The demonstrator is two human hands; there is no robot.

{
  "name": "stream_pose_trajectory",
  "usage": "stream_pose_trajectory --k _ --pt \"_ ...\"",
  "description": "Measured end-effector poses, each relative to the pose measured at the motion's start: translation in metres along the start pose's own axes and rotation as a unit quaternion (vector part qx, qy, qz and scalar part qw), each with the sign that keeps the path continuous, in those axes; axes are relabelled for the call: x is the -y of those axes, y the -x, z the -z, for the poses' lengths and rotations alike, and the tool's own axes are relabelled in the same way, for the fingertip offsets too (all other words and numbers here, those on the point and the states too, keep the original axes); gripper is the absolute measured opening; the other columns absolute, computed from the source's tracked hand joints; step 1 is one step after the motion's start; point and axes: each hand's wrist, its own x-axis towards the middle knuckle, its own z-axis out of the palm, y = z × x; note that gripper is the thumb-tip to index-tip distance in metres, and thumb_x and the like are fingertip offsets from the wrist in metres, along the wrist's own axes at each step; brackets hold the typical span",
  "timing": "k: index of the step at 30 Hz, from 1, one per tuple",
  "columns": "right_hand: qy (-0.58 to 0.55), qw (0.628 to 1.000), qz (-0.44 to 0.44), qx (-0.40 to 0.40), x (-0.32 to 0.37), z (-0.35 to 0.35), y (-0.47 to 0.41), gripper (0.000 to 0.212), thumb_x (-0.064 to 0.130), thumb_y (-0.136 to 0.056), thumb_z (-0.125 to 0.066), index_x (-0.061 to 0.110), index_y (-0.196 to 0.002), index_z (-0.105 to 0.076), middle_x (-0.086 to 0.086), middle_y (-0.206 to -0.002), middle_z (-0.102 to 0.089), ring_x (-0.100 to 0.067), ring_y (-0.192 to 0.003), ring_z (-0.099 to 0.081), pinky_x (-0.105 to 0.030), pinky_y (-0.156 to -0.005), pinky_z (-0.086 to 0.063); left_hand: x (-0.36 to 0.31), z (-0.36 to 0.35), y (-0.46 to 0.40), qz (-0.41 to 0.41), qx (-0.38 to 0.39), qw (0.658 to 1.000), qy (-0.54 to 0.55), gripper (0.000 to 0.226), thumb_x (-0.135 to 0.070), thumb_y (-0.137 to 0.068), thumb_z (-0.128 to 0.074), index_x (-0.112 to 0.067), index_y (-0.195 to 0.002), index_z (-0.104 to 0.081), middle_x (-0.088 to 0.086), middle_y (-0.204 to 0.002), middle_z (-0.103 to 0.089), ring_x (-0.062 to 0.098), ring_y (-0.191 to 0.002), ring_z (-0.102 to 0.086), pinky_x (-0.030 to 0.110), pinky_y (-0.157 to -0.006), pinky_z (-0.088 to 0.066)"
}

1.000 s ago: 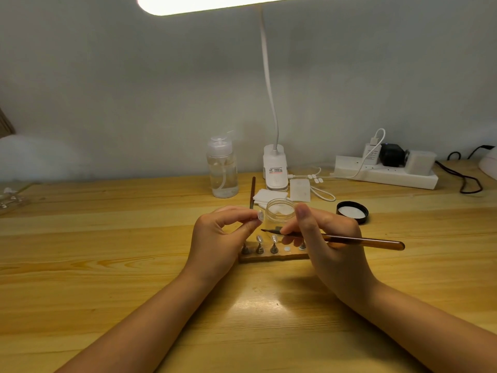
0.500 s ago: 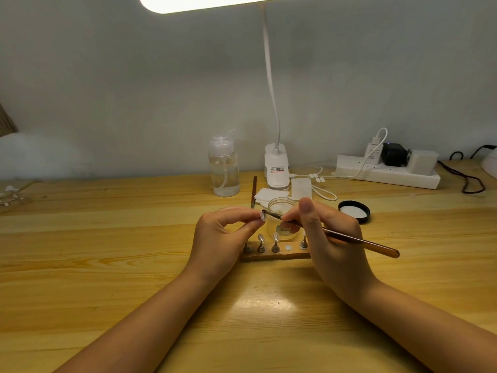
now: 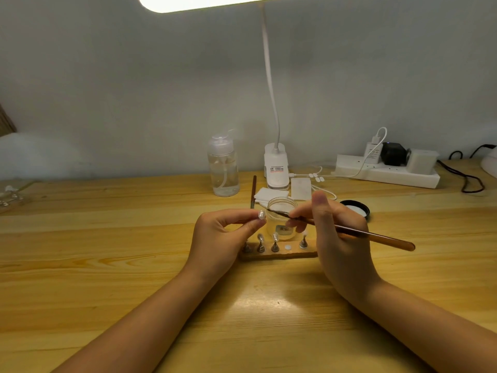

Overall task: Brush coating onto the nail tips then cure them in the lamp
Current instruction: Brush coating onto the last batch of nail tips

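My left hand (image 3: 223,235) pinches a small pearly nail tip (image 3: 261,214) between thumb and forefinger, above the left end of a wooden holder (image 3: 279,253). Several more nail tips (image 3: 274,242) stand on metal pegs in that holder. My right hand (image 3: 336,232) grips a brown brush (image 3: 357,234); its dark bristle end reaches left, right beside the held tip and over the rim of an open clear jar (image 3: 281,218). The jar's black lid (image 3: 355,210) lies to the right. A white shape at the far right edge (image 3: 490,164) is mostly cut off.
A clear pump bottle (image 3: 223,168) and the white clip base of a desk lamp (image 3: 277,168) stand behind the jar, with white pads (image 3: 271,196) and a second brush (image 3: 253,195). A power strip (image 3: 387,170) with plugs and cables sits at the back right.
My right hand lifted the brush from level above the holder and swung its bristle end up and left to the nail tip. My left hand stayed nearly still.
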Motion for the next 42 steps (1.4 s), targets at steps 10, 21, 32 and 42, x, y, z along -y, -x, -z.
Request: stream_pose_trajectory --k 10,21,32,42 --pt "-0.031 0.999 -0.019 0.026 0.0032 -0.0019 0.0003 0.036 0.037 -0.086 -0.037 0.014 -0.074 -0.063 0.005 -0.068 -0.065 0.000 -0.064 -0.064 -0.008 -0.057 -0.045 -0.0007 -0.0012 -0.0011 0.020 0.002 1.000 0.015 0.018 -0.011 -0.070 -0.072 -0.026 -0.078 -0.070 -0.018 -0.078 -0.066 -0.008 -0.078 -0.062 0.004 -0.066 -0.045" --pt "-0.014 1.000 -0.005 0.020 -0.0004 -0.0006 -0.0014 0.032 0.030 -0.090 -0.038 0.019 -0.073 -0.063 0.009 -0.066 -0.064 -0.002 -0.064 -0.062 -0.010 -0.060 -0.046 -0.0026 0.0000 0.0004 0.007 0.006 1.000 0.000 0.020 -0.006 -0.072 -0.071 -0.025 -0.080 -0.069 -0.018 -0.078 -0.066 -0.009 -0.078 -0.062 0.003 -0.067 -0.044" --pt "0.076 0.991 0.083 0.069 -0.0015 -0.0029 -0.0047 0.033 0.027 -0.089 -0.042 0.006 -0.079 -0.066 0.005 -0.074 -0.062 -0.001 -0.074 -0.060 -0.011 -0.066 -0.046 -0.0045 0.0015 0.0004 -0.010 0.016 0.999 -0.039 0.018 -0.005 -0.075 -0.069 -0.016 -0.089 -0.071 -0.004 -0.084 -0.068 0.003 -0.080 -0.061 0.013 -0.074 -0.049" --pt "0.072 0.993 0.087 0.039 -0.0033 0.0016 -0.0040 0.034 0.024 -0.088 -0.042 0.005 -0.073 -0.066 0.004 -0.068 -0.062 -0.001 -0.067 -0.060 -0.010 -0.061 -0.045 -0.0050 0.0014 0.0009 0.006 0.011 0.999 -0.037 0.019 -0.007 -0.075 -0.069 -0.024 -0.083 -0.069 -0.011 -0.082 -0.067 -0.001 -0.080 -0.060 0.006 -0.069 -0.045"
